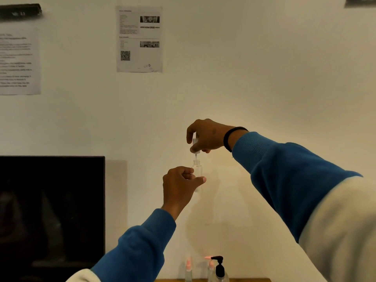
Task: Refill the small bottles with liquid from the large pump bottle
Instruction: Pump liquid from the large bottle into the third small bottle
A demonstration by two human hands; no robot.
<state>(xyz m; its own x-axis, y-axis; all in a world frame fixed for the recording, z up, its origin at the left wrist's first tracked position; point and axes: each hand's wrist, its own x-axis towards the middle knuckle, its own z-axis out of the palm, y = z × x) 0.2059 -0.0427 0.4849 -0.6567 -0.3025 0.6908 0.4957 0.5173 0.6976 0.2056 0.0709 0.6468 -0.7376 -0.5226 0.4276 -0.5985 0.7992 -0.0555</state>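
I see the left hand (pixel 179 186) holding a small clear plastic bottle (pixel 197 169) up high in front of the pale wall (pixel 264 78). The bottle stands straight and its top is open. The right hand (pixel 207 135) pinches the small white cap (pixel 195 146) just above the bottle's mouth. Down low, a big clear pump bottle with a black pump top (pixel 220 268) stands beside two more small bottles.

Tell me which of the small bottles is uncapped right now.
The clear small bottle held up in the left hand; the right hand holds its cap just above the neck. The two bottles below keep their pinkish caps.
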